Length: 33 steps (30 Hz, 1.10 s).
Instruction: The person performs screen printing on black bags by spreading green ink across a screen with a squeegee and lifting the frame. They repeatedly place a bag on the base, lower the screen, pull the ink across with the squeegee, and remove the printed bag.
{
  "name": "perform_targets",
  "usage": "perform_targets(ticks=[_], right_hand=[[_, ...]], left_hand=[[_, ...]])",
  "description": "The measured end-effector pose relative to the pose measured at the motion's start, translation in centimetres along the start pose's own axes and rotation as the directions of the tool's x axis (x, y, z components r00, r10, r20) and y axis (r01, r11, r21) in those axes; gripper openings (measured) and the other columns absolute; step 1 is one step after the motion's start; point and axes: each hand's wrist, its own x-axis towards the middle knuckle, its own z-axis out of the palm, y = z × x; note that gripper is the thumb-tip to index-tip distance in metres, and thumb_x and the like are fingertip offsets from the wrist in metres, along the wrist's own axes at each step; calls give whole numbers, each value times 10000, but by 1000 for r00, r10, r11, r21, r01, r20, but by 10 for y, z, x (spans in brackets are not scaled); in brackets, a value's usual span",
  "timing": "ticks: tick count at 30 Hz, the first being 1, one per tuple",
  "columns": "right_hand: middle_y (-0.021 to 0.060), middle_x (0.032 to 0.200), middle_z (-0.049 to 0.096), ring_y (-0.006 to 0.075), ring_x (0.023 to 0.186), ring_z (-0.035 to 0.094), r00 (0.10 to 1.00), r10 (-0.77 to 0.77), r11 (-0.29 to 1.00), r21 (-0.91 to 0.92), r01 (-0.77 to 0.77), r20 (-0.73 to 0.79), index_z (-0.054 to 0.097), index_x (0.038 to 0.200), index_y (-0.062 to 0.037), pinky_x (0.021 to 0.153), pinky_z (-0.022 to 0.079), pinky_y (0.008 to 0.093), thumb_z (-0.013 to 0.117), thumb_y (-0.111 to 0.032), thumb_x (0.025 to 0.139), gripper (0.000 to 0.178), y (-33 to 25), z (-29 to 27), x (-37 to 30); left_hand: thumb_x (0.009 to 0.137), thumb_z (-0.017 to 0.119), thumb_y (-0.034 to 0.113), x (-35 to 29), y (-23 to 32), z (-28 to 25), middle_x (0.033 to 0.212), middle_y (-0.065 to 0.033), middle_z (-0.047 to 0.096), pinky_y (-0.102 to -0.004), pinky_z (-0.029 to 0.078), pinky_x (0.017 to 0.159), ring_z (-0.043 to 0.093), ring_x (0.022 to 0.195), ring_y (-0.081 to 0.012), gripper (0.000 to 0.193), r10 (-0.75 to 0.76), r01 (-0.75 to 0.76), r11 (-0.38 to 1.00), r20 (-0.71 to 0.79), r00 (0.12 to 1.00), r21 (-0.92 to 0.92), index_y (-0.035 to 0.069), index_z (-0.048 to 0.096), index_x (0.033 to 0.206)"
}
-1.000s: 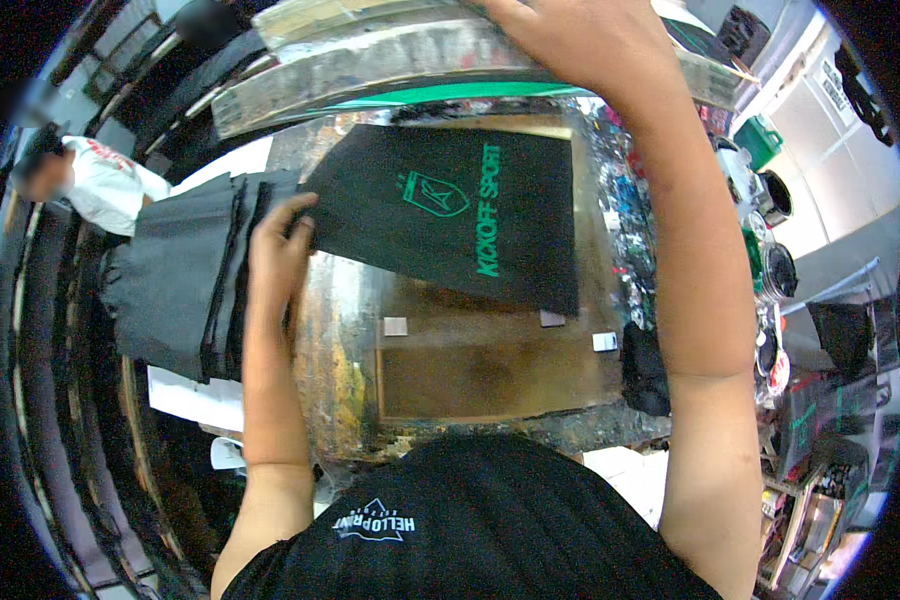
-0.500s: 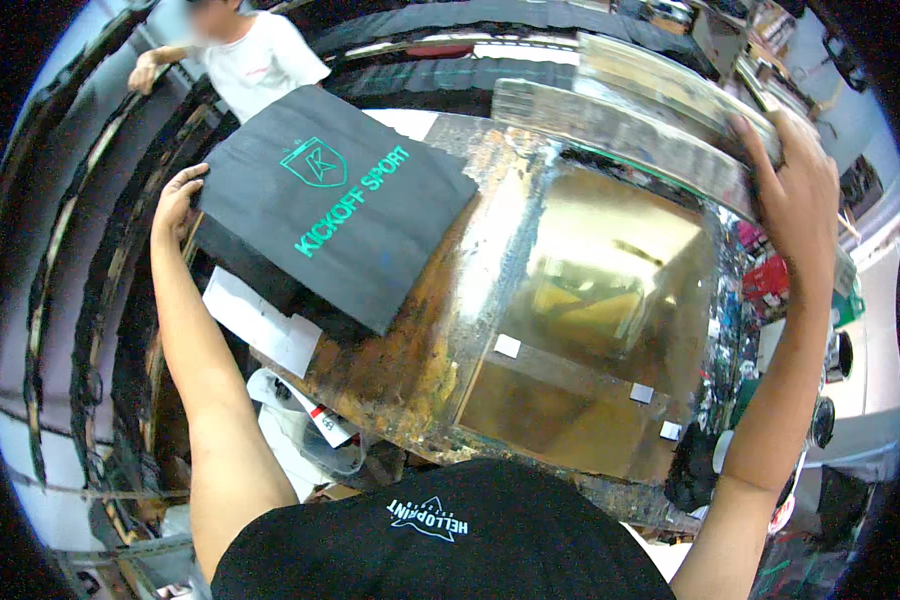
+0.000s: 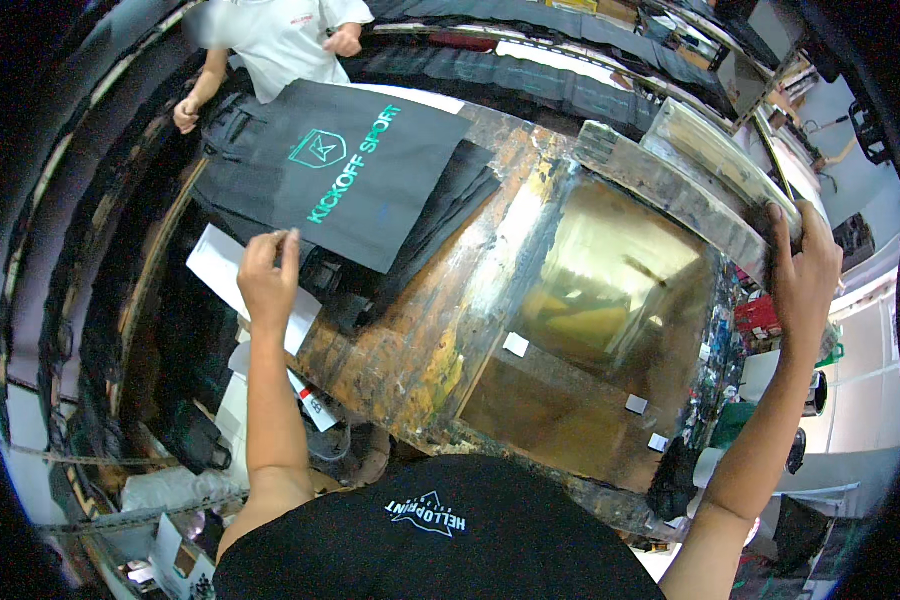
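Note:
A black fabric bag point(image 3: 370, 190) with a green shield emblem and lettering lies print side up on a pile of dark bags point(image 3: 445, 215) at the left of the worktable. My left hand point(image 3: 268, 275) is beside the bag's near edge, fingers loosely curled with a gap at the thumb, and holds nothing that I can see. On the right, my right hand point(image 3: 805, 255) grips the end of a raised printing screen frame point(image 3: 670, 185), tilted up at the far side. Below the frame is a shiny, brownish flat printing bed point(image 3: 610, 300) with small white tabs point(image 3: 515, 344).
A person in a white shirt point(image 3: 290, 40) stands beyond the bags. Racks with dark items point(image 3: 90, 200) curve along the left. White paper point(image 3: 220, 265) lies by the bag pile. Paint-stained wood point(image 3: 380, 370) forms the table's near edge; containers point(image 3: 755, 320) stand at right.
The bag has come down onto the pile, and my left hand has left its far-left corner and drawn back toward me. The other person has moved nearer. My right hand stays on the frame.

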Motion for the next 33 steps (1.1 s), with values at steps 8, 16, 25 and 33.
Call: perform_targets(ticks=[8, 16, 25, 33], right_hand=[[236, 1043, 685, 412, 1008, 635, 999, -15, 999, -32, 14, -32, 668, 1198, -12, 907, 451, 478, 591, -480, 1024, 505, -8, -4, -10], [271, 1061, 681, 420, 1044, 633, 995, -51, 999, -3, 51, -88, 661, 1112, 20, 939, 442, 477, 631, -485, 996, 519, -17, -10, -19], [208, 967, 681, 364, 977, 633, 996, -45, 998, 29, 47, -78, 678, 1144, -6, 886, 428, 468, 622, -522, 988, 542, -16, -10, -23], [194, 952, 666, 353, 957, 624, 985, -88, 996, -2, 89, -151, 673, 1130, -7, 867, 416, 460, 621, -501, 993, 516, -15, -9, -21]], left_hand=[[907, 773, 383, -22, -18, 9, 1278, -228, 699, -460, 499, 1049, 653, 1194, -399, 498, -68, 43, 990, 197, 978, 131, -31, 723, 1180], [971, 645, 192, 0, -25, -3, 1091, -211, 743, -477, 564, 901, 715, 1034, -384, 288, 56, -124, 980, 387, 921, 154, -25, 701, 1152], [920, 546, 18, 4, -24, 6, 892, -155, 681, -453, 588, 782, 714, 894, -344, 24, 217, -418, 818, 462, 860, 394, 39, 558, 920], [860, 738, 138, 44, 8, -23, 886, -166, 682, -504, 531, 758, 691, 898, -395, 155, 63, -156, 965, 389, 919, 212, 28, 643, 914]])
